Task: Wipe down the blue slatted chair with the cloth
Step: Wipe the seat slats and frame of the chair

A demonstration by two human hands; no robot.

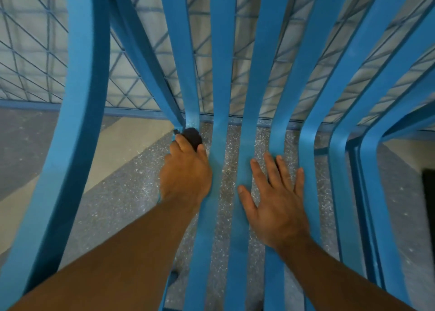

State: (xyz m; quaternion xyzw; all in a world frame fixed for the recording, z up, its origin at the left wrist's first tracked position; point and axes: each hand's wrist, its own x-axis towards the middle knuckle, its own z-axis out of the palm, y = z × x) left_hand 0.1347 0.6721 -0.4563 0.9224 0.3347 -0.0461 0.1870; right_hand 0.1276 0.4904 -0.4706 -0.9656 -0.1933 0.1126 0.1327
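Speckled grey floor (141,193) under chair (219,51); left hand (186,174) curled round dark wadded cloth (193,137), pressed into chair's leftmost slat bend; right hand (275,204) flat, fingers spread, holding nothing, on chair's middle seat slats; chair bright blue, long curved slats with gaps; wire mesh (30,58) behind chair

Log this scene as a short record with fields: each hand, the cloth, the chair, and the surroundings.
left hand: grips the dark cloth, pressing it at the bend between seat and back
right hand: flat, fingers spread, resting on the seat slats
cloth: bunched, mostly hidden by the left hand
chair: blue, curved slats, seen from above
surroundings: speckled grey floor; blue wire mesh behind the chair
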